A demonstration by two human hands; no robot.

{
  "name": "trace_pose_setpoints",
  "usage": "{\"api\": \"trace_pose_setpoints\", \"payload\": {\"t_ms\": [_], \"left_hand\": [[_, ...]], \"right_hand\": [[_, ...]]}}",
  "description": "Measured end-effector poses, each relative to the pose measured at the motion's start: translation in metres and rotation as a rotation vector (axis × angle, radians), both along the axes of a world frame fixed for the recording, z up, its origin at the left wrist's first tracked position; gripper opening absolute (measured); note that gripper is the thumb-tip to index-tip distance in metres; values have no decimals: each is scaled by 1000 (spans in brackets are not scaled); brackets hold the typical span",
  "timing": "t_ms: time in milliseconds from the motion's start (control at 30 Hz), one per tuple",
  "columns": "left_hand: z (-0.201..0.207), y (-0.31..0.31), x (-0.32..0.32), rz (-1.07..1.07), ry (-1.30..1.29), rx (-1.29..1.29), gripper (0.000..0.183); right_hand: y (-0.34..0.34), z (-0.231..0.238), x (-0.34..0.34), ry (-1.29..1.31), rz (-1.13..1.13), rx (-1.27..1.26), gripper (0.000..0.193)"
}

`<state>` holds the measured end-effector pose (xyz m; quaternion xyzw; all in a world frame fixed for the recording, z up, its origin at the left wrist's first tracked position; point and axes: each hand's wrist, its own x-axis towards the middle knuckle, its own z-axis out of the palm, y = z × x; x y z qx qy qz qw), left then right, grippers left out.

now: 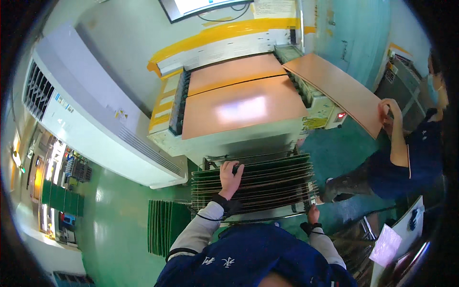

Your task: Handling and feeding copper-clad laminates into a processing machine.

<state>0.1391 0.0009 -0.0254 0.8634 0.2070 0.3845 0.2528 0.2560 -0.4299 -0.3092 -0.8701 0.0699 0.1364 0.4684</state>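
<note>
In front of me stands a rack [267,219] packed with several upright dark green boards [253,184]. My left hand [230,179] reaches over the boards to their far left part. Its fingers curl by a small dark piece, whose kind I cannot make out. My right hand [313,215] is closed at the near right corner of the rack, apparently round its frame; the fingers are partly hidden. Beyond the rack, two copper-coloured panels [244,107] lie side by side on a machine bed [224,143].
At the right a co-worker [411,148] holds another copper-coloured panel [334,86], tilted over the machine's right side. A tall white air conditioner [110,119] stands at the left. More green boards [167,225] stand left of the rack. A screen [201,7] hangs above the machine.
</note>
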Motion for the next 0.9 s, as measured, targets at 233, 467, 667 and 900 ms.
{"api": "trace_pose_setpoints", "payload": {"t_ms": [233,467,667,900], "left_hand": [[7,-8,15,-55,3,18,21],[8,-5,6,-17,26,44,20],[11,-11,10,-19,15,40,21],[8,-12,13,-7,8,66,22]], "right_hand": [[-24,-25,5,-272,92,-192,61],[-2,20,-3,-82,35,-115,63],[-4,29,-5,-71,-15,-61,65],[1,52,-8,-89,-28,-42,66]]}}
